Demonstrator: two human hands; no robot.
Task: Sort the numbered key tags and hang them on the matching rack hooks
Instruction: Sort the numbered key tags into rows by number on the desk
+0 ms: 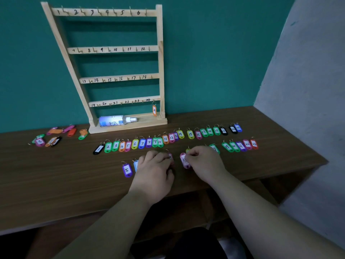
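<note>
Wooden desk (56,174), right hand (204,162) pinching pink tag (184,161)

- Lay open across bare desk (56,180), left of tag 5 (127,170).
- Stood blocked behind by long tag row (141,143), then rack (161,58) and bottle (112,120).
- Hemmed at right by grey wall (308,90).

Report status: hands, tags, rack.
Left grip down on table, hold unclear. Right grip pinches pink tag. Only tag 24 hung on rack. Bottle on rack base.
</note>
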